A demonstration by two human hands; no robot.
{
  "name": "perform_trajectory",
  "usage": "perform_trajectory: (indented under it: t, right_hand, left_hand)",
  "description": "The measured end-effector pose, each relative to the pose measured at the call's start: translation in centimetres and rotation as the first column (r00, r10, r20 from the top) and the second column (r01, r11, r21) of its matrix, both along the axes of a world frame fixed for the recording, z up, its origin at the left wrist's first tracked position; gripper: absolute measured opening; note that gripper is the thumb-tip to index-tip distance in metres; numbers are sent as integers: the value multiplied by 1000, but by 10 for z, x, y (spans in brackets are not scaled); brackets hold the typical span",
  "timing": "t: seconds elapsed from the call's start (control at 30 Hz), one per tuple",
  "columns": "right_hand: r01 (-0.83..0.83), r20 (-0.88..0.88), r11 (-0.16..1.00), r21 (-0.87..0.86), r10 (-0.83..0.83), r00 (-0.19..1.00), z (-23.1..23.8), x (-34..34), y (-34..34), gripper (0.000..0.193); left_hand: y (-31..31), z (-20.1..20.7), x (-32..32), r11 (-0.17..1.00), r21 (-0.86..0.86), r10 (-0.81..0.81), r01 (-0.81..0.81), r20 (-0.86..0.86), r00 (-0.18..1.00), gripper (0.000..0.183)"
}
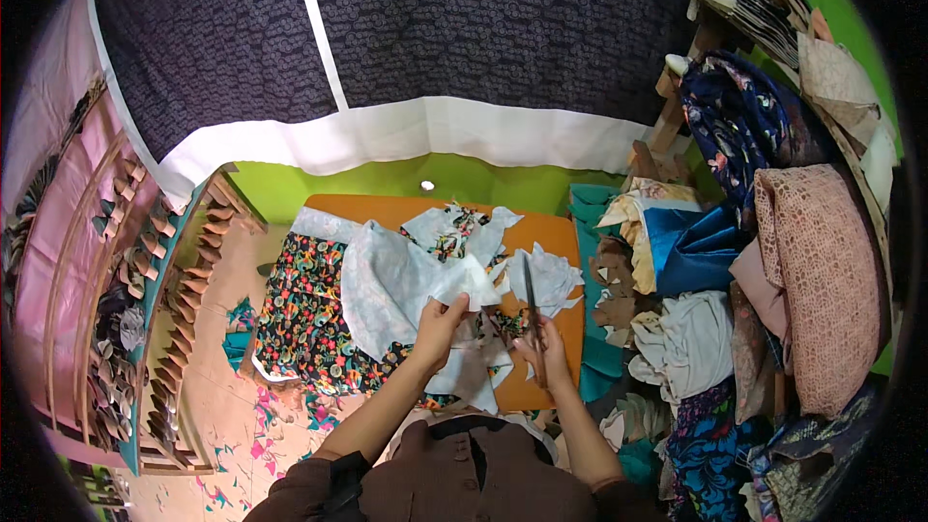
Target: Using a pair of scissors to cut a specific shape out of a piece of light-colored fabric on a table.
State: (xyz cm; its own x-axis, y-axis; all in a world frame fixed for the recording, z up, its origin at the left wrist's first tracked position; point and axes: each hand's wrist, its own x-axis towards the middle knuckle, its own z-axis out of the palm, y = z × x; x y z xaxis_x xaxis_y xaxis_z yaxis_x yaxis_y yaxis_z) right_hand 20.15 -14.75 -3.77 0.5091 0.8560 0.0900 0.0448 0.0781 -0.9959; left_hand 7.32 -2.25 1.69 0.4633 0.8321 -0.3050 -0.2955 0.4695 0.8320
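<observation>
My left hand (441, 331) is closed, thumb on top, pinching a small white piece (472, 278), cloth or paper. Under it spreads a large cloth (309, 314), black with a colourful print, its pale underside (382, 275) folded upward. To the right, my right hand (547, 356) grips a pair of scissors (530, 292), the dark blades pointing away from me. How far the blades are apart is hard to make out. Cut scraps (548, 278) with pale backs lie beyond and beside the scissors. All this rests on an orange-brown table (362, 205).
At left stands a rack (145, 329) with shoe lasts (193, 285). Heaped fabrics, including a white cloth (691, 338), a blue one (691, 246) and a pink roll (817, 290), crowd the right side. A dark patterned curtain (464, 29) hangs behind. Snippets (266, 425) litter the floor.
</observation>
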Motion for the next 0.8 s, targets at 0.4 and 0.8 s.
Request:
perform_trajectory:
  t: [0.4, 0.8]
  right_hand:
    - [-345, -315, 917, 200, 394, 864, 31, -16, -3, 51]
    - [-381, -722, 922, 69, 310, 618, 38, -22, -8, 69]
  left_hand:
    - [-7, 43, 11, 956, 293, 30, -14, -49, 998, 22]
    - [-23, 65, 12, 943, 331, 40, 5, -131, 991, 23]
